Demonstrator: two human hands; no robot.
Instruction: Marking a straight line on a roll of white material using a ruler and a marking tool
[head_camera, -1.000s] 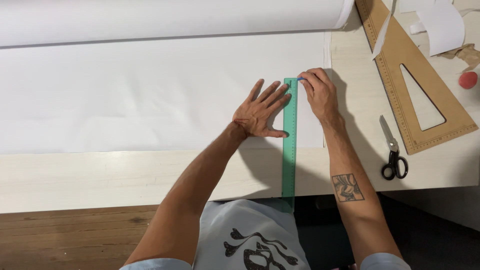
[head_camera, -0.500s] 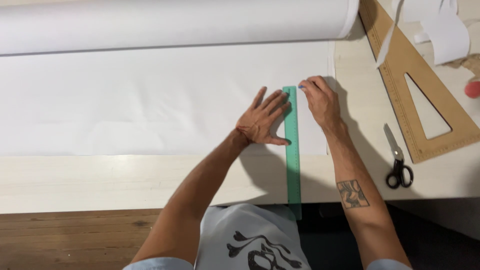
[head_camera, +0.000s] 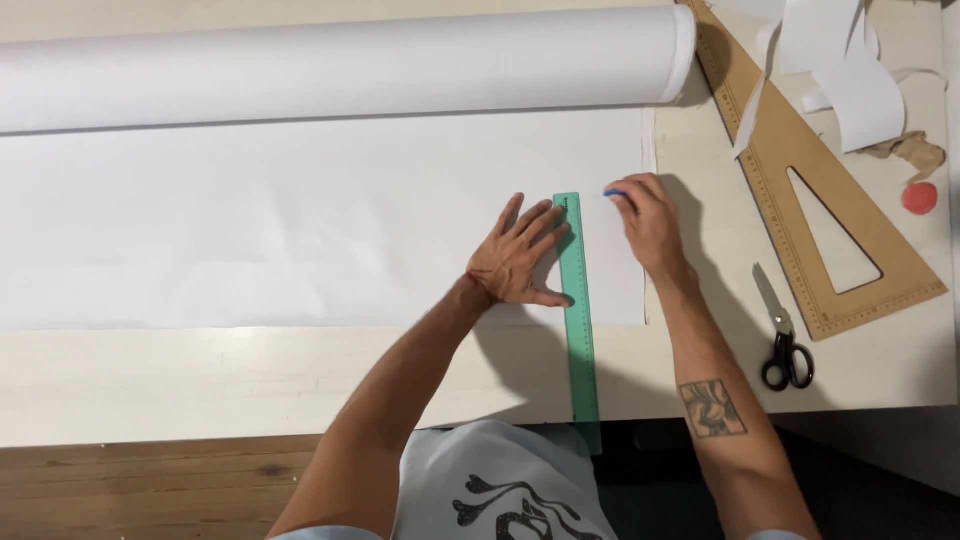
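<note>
A long green ruler (head_camera: 579, 330) lies across the unrolled white sheet (head_camera: 300, 220), reaching past the table's near edge. My left hand (head_camera: 520, 255) presses flat on the sheet, fingers spread, thumb and fingertips against the ruler's left edge. To the right of the ruler's far end, my right hand (head_camera: 648, 222) pinches a small blue marking tool (head_camera: 612, 192), its tip on the sheet.
The white roll (head_camera: 340, 65) lies along the back of the pale table (head_camera: 200, 380). At the right are a large brown set square (head_camera: 800, 170), black-handled scissors (head_camera: 783, 335), white paper scraps (head_camera: 840, 70) and a small red round thing (head_camera: 919, 197).
My right hand has shifted slightly to the right, away from the ruler's far end. My left hand stays flat beside the ruler. The view has drifted a little.
</note>
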